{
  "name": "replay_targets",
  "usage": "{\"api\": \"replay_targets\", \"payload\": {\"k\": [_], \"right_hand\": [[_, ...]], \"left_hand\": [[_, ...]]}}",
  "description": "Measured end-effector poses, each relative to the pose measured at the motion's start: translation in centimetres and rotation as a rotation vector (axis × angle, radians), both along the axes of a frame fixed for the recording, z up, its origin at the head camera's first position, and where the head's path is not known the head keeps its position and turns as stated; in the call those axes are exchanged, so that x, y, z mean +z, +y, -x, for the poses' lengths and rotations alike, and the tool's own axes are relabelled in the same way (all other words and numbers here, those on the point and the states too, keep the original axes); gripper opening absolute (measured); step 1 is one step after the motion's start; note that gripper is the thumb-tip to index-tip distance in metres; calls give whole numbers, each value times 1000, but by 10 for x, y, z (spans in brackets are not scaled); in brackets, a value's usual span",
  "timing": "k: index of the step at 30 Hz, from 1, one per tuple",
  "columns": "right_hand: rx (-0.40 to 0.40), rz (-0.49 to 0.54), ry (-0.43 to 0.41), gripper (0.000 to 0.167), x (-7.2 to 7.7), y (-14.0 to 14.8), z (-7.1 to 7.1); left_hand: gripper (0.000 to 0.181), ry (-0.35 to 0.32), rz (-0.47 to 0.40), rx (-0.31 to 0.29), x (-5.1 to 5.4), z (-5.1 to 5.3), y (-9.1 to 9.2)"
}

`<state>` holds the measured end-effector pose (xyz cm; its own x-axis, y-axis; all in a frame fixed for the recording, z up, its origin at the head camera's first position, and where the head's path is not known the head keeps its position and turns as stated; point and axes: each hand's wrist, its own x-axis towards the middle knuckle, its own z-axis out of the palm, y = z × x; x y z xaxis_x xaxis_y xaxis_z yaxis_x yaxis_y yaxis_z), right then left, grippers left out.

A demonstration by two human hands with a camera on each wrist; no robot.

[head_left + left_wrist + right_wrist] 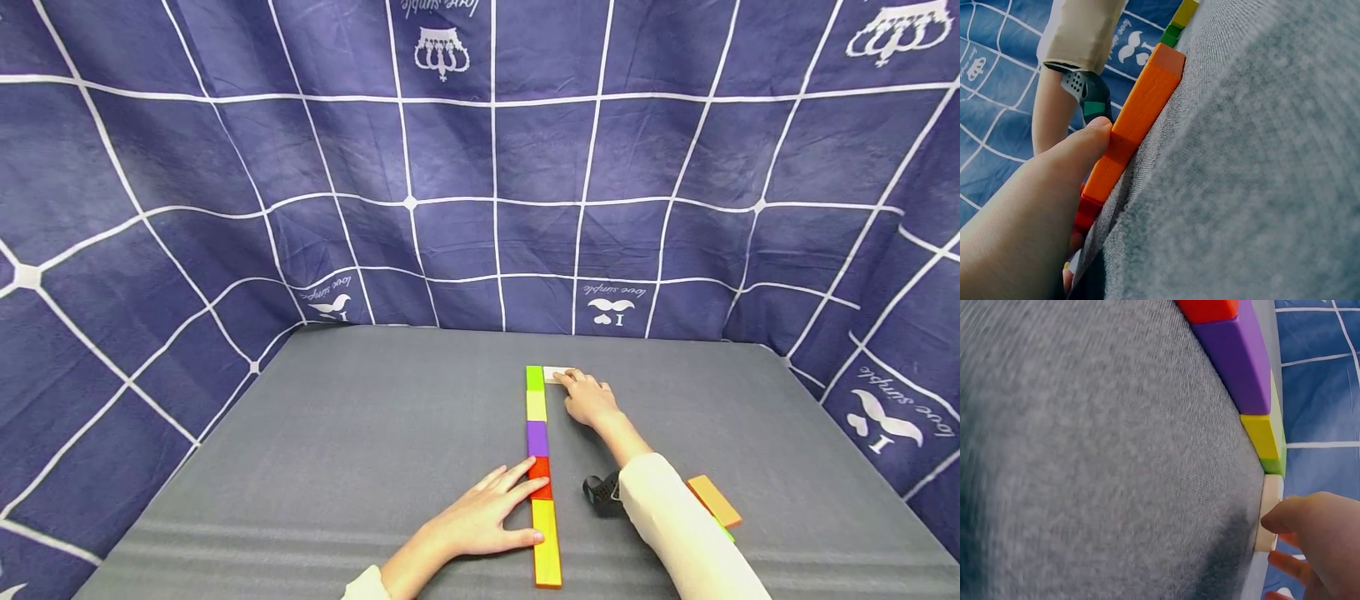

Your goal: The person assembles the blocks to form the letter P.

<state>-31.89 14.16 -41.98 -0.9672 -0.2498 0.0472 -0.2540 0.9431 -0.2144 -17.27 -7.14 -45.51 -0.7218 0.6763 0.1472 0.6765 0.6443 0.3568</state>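
A straight row of flat wooden blocks runs away from me: an orange-yellow block (547, 554) nearest, then a red block (543, 468), a purple block (537, 438), a pale yellow block (536, 406) and a green block (534, 378). My left hand (480, 518) lies with spread fingers along the near part, its thumb touching the orange-yellow block and fingertips on the red one. At the far end, a plain whitish wood block (1269, 494) sits crosswise, beside the green block. My right hand (590, 401) pinches it between thumb and fingers; part of it is covered.
Right of the row lie an orange block (715, 500) and, partly under my right sleeve, red and green pieces. A dark device (600, 493) sits at the right wrist. Behind the grey table surface (360, 433) hangs a blue, white-lined curtain (450, 167).
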Motion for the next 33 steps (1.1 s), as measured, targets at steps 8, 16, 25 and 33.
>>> {"api": "replay_targets", "payload": {"k": [8,16,25,33], "right_hand": [[17,125,66,48,9,10,-7],[27,190,120,38,33,25,-30],[20,191,145,36,57,53,-75],[-17,195,89,35,63,81,-111]], "left_hand": [[62,-21,3,-2,-2,1,0],[63,-2,6,-4,-2,2,0],[63,8,1,-6,-2,1,1],[63,-10,-2,1,-1,1,0]]}}
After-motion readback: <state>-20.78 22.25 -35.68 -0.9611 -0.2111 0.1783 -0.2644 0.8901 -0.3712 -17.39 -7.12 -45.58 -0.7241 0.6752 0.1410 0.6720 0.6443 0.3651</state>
